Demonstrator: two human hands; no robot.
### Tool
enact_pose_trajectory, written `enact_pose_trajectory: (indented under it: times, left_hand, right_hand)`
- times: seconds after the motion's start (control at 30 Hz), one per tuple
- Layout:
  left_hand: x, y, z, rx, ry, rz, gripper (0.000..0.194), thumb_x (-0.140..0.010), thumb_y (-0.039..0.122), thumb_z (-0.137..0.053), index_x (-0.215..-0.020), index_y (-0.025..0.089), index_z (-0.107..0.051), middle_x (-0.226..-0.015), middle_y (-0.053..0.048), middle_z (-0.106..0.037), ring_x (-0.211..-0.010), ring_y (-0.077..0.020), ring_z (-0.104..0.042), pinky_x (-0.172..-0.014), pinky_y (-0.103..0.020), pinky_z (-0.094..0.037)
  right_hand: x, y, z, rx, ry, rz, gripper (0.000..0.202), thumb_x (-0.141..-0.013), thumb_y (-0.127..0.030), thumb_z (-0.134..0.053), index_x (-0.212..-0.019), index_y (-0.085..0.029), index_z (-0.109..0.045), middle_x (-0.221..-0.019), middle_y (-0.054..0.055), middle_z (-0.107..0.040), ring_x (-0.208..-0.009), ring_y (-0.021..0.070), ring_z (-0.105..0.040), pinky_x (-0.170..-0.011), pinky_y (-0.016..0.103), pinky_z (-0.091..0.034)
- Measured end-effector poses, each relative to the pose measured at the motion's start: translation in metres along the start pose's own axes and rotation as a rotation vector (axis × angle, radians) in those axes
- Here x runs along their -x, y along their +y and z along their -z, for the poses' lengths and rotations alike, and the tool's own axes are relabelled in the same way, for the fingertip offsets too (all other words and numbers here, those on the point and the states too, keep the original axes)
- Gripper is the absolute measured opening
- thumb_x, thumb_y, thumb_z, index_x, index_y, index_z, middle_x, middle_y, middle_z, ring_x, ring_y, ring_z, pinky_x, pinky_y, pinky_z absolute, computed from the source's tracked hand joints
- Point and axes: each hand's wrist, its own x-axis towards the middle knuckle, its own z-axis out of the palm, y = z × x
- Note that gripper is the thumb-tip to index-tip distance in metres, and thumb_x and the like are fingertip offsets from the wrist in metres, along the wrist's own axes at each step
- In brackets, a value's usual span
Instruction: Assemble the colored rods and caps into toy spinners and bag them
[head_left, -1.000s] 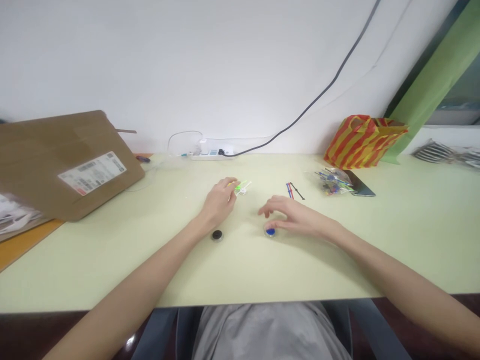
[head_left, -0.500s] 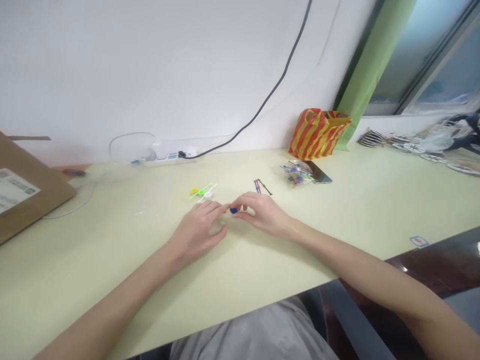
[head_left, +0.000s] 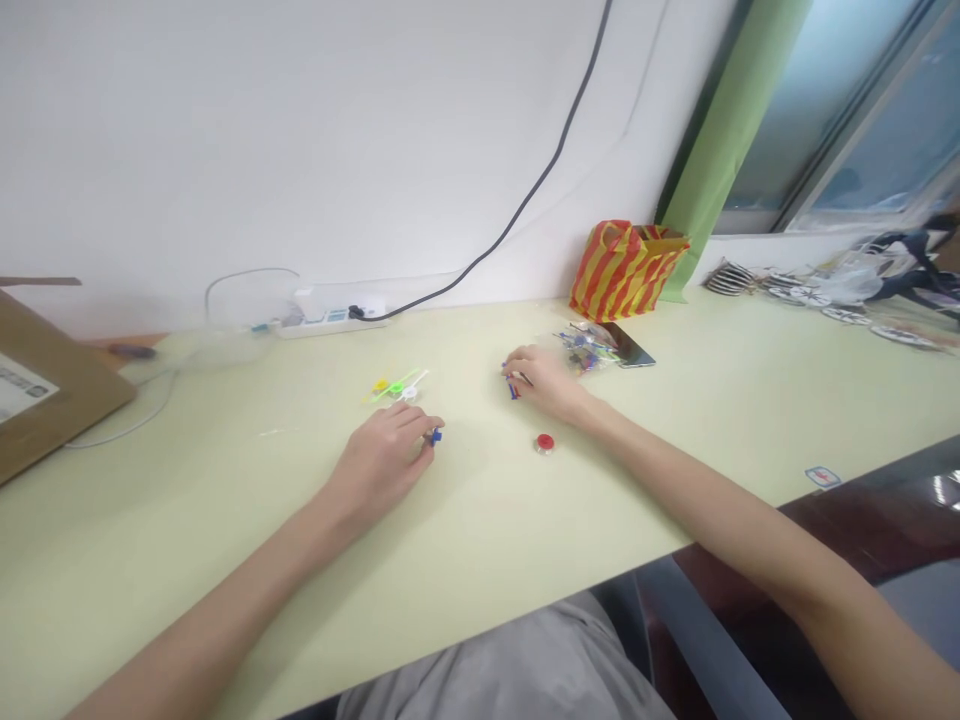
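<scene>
Between the thumb and fingers of my left hand [head_left: 386, 448] is a small blue plastic piece [head_left: 436, 437], its exact kind too small to make out. My right hand [head_left: 546, 380] reaches over the thin red and blue sticks [head_left: 513, 389]; its fingers are bent down onto them and partly hide them. Whether it grips one I cannot tell. A small round red piece [head_left: 544, 442] with a pale rim lies on the table below my right hand. Yellow, green and white plastic pieces with thin stems [head_left: 397, 387] lie just beyond my left hand.
A clear bag of small parts [head_left: 589, 345] lies beside a dark phone [head_left: 632, 347], before a red-and-yellow striped bag [head_left: 626, 268]. Along the wall sits a power strip [head_left: 330, 320] with a black cable [head_left: 517, 222]. A cardboard box [head_left: 82, 385] stands at left.
My right hand has moved away from my left, up to the thin sticks. The blue piece stays in my left hand, which has shifted slightly left. The round red piece now shows on the table.
</scene>
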Motion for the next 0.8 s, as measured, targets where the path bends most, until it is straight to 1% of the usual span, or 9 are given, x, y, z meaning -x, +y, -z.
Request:
enact_pose_trajectory:
  times: [0.1,0.23,0.33,0.4,0.5,0.57,0.67,0.73,0.8]
  left_hand:
    - [0.0,-0.002,-0.001,-0.017,-0.002,-0.038,0.023,-0.099,0.022,-0.048,-0.102,0.019,-0.071,-0.094,-0.005,-0.072,-0.092,-0.0218,-0.063,-0.081,-0.036,-0.05]
    - [0.0,0.001,0.0,-0.023,-0.018,-0.087,0.024,-0.101,0.028,-0.05,-0.091,0.019,-0.07,-0.09,-0.005,-0.072,-0.091,-0.0216,-0.062,-0.081,-0.036,-0.048]
    - [0.0,0.002,0.001,-0.028,-0.015,-0.071,0.025,-0.1,0.032,-0.053,-0.087,0.018,-0.068,-0.088,-0.005,-0.071,-0.089,-0.0217,-0.062,-0.08,-0.036,-0.048]
    - [-0.001,0.003,0.001,-0.03,-0.014,-0.039,0.029,-0.1,0.038,-0.054,-0.083,0.017,-0.066,-0.085,-0.005,-0.069,-0.086,-0.0213,-0.062,-0.078,-0.036,-0.047]
    - [-0.001,0.004,0.0,-0.018,-0.024,0.005,0.036,-0.1,0.044,-0.054,-0.076,0.018,-0.061,-0.078,-0.003,-0.067,-0.082,-0.0204,-0.061,-0.075,-0.034,-0.046]
    - [-0.001,0.005,0.0,-0.012,-0.035,0.02,0.038,-0.1,0.045,-0.054,-0.074,0.018,-0.059,-0.076,-0.002,-0.065,-0.08,-0.0199,-0.061,-0.074,-0.034,-0.045]
    - [-0.002,0.007,0.001,-0.014,-0.042,0.022,0.034,-0.1,0.042,-0.053,-0.077,0.018,-0.061,-0.076,-0.002,-0.065,-0.079,-0.0195,-0.059,-0.074,-0.034,-0.045]
    - [-0.002,0.008,0.001,-0.013,-0.04,0.019,0.031,-0.1,0.04,-0.054,-0.08,0.018,-0.063,-0.076,-0.002,-0.065,-0.079,-0.0196,-0.059,-0.075,-0.033,-0.045]
    - [-0.002,0.009,0.001,-0.008,-0.037,0.018,0.032,-0.099,0.04,-0.055,-0.078,0.018,-0.062,-0.075,-0.002,-0.065,-0.078,-0.0195,-0.059,-0.074,-0.033,-0.045]
  right_hand:
    - [-0.004,0.019,-0.003,0.042,0.012,-0.05,0.018,-0.094,-0.013,-0.059,-0.097,-0.017,-0.076,-0.114,0.012,-0.07,-0.11,0.0256,-0.059,-0.096,0.04,-0.045]
    - [-0.005,0.018,-0.005,0.049,-0.03,-0.018,0.017,-0.095,-0.019,-0.062,-0.09,-0.018,-0.078,-0.112,0.011,-0.071,-0.109,0.0262,-0.059,-0.096,0.04,-0.043]
    - [-0.005,0.01,-0.006,0.036,-0.039,0.013,0.015,-0.093,-0.019,-0.065,-0.087,-0.019,-0.079,-0.111,0.011,-0.071,-0.108,0.0265,-0.058,-0.093,0.041,-0.043]
    - [-0.004,0.003,-0.008,-0.001,-0.049,0.042,0.013,-0.093,-0.018,-0.066,-0.087,-0.019,-0.078,-0.11,0.01,-0.071,-0.107,0.0262,-0.057,-0.092,0.04,-0.043]
    - [-0.002,-0.012,-0.011,-0.05,-0.07,0.111,0.012,-0.093,-0.018,-0.066,-0.085,-0.019,-0.076,-0.109,0.009,-0.071,-0.108,0.0263,-0.056,-0.093,0.041,-0.044]
    - [0.0,-0.024,-0.009,-0.052,-0.07,0.17,0.012,-0.093,-0.018,-0.065,-0.084,-0.019,-0.074,-0.111,0.01,-0.07,-0.11,0.0272,-0.055,-0.094,0.043,-0.043]
    - [0.004,-0.042,-0.002,-0.085,-0.02,0.226,0.01,-0.095,-0.016,-0.06,-0.089,-0.019,-0.069,-0.114,0.011,-0.069,-0.111,0.0267,-0.056,-0.095,0.044,-0.043]
    - [0.006,-0.051,0.004,-0.129,0.046,0.232,0.01,-0.097,-0.014,-0.056,-0.094,-0.019,-0.064,-0.113,0.011,-0.069,-0.11,0.0254,-0.057,-0.094,0.042,-0.043]
    - [0.007,-0.057,0.007,-0.143,0.108,0.237,0.013,-0.097,-0.01,-0.051,-0.096,-0.02,-0.06,-0.11,0.011,-0.069,-0.108,0.0246,-0.058,-0.094,0.04,-0.044]
